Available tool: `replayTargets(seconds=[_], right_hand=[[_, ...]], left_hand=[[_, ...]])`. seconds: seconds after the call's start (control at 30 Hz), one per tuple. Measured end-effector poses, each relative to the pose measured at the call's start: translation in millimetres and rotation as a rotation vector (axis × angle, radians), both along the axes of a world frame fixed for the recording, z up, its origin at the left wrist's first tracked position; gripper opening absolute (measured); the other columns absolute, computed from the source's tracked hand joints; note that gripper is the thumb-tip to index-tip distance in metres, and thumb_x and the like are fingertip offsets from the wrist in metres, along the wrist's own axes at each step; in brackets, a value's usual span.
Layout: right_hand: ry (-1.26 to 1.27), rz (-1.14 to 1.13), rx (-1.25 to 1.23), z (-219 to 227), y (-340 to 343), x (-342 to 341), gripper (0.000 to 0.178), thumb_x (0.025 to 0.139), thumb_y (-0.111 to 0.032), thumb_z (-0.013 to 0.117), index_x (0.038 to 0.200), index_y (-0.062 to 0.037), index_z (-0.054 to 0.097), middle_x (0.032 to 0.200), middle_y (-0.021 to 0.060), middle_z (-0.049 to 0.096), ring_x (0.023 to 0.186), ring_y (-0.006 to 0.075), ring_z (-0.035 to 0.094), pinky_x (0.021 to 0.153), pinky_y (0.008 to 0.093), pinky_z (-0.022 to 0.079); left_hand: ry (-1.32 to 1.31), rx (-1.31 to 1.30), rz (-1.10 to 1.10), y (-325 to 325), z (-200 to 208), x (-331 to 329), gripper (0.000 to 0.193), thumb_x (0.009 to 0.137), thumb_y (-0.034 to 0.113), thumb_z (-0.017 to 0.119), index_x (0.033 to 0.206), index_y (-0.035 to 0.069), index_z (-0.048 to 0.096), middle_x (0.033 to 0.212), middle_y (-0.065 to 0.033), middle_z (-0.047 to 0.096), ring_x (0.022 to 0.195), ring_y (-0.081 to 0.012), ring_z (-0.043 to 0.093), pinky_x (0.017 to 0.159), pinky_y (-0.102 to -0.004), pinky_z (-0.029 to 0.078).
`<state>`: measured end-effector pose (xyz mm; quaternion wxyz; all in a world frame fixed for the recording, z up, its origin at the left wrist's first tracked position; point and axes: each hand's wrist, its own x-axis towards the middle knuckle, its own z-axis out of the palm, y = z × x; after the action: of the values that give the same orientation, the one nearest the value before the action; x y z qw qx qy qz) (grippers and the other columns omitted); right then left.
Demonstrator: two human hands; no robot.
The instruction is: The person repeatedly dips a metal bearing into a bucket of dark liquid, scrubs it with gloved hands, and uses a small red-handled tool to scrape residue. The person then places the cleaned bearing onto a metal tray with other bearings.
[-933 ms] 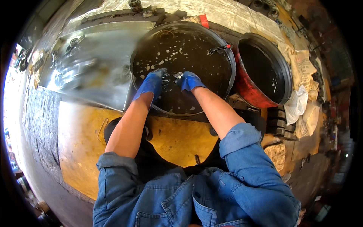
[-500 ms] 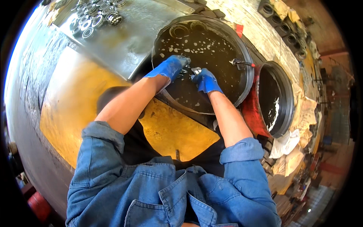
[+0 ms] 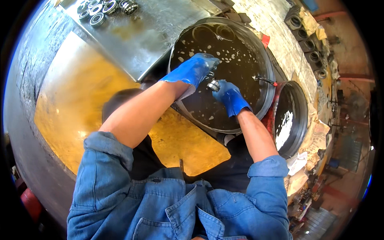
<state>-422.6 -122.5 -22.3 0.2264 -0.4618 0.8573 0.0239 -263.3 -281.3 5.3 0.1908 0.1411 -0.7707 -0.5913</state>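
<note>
Both my hands wear blue gloves and are held over a large round tub of dark liquid with pale specks of foam. My right hand is closed on a small shiny roller bearing, gripped by its fingertips. Just up and to the left, my left hand has its fingers curled over the liquid. Small bits of metal show beneath its fingers, but what it holds is hidden. Larger rings show at the tub's far side.
To the right stands a red bucket with dark liquid. A thin tool with a red handle rests at the tub's right wall. At the far left, several bearings lie on a metal tray. Crumpled brown paper lies beyond the bucket.
The bearing in my right hand shows more clearly, tilted toward me. My left hand has turned, with its back now more over the fingers. The whole view has shifted slightly.
</note>
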Motion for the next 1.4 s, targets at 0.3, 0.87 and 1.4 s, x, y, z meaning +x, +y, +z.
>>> replayTargets(seconds=[0.3, 0.87, 1.4], right_hand=[[0.102, 0.090, 0.339, 16.4, -34.2, 14.2, 0.054, 0.087, -0.047, 0.067, 0.127, -0.0106, 0.066, 0.115, 0.0185, 0.073, 0.109, 0.0361, 0.069, 0.095, 0.0452, 0.054], [0.174, 0.269, 0.305, 2.0, -15.7, 0.7, 0.038, 0.080, -0.030, 0.069, 0.113, -0.0119, 0.070, 0.109, 0.0164, 0.074, 0.102, 0.0351, 0.071, 0.086, 0.0412, 0.056], [-0.055, 0.304, -0.132, -31.2, -1.5, -26.4, 0.033, 0.098, -0.025, 0.060, 0.123, -0.0047, 0.068, 0.116, 0.0193, 0.072, 0.102, 0.0288, 0.071, 0.090, 0.0379, 0.054]], left_hand=[[-0.101, 0.033, 0.122, -9.4, -14.7, -26.8, 0.038, 0.095, 0.020, 0.064, 0.130, 0.004, 0.065, 0.121, -0.0177, 0.069, 0.116, -0.0349, 0.064, 0.099, -0.0386, 0.051], [-0.441, 0.595, 0.153, -9.7, 17.9, -40.9, 0.058, 0.089, 0.036, 0.071, 0.135, 0.002, 0.061, 0.134, -0.0208, 0.064, 0.120, -0.0319, 0.064, 0.102, -0.0383, 0.049], [-0.113, 0.050, -0.034, 16.7, 15.5, -11.2, 0.059, 0.097, 0.029, 0.064, 0.145, -0.002, 0.047, 0.140, -0.0242, 0.057, 0.132, -0.0354, 0.054, 0.106, -0.0388, 0.047]])
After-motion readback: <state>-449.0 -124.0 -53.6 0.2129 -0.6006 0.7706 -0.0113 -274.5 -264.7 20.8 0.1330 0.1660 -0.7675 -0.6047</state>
